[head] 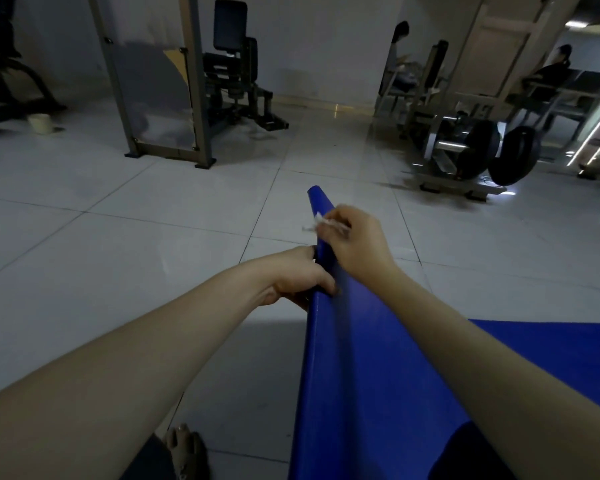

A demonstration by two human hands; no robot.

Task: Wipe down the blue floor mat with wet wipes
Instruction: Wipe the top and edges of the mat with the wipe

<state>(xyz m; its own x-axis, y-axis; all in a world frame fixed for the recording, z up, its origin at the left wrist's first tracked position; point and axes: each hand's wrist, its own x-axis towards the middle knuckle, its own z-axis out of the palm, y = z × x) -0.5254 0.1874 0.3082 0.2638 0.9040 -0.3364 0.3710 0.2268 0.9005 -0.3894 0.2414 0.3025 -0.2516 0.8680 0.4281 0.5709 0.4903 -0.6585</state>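
Note:
The blue floor mat [354, 358] is lifted along its left edge, which rises away from me toward the middle of the view; the rest lies on the floor at the lower right. My left hand [298, 277] grips that raised edge from the left side. Just beyond it, my right hand [352, 237] holds a crumpled white wet wipe [321, 221] against the edge near the mat's far corner. Most of the wipe is hidden under my fingers.
Pale floor tiles [118, 258] spread left and ahead. A metal machine frame [160, 98] and a black seat machine [236, 74] stand at the back. Weight plates [513, 154] on a rack sit at right, with two seated people behind. A small cup [40, 123] is far left.

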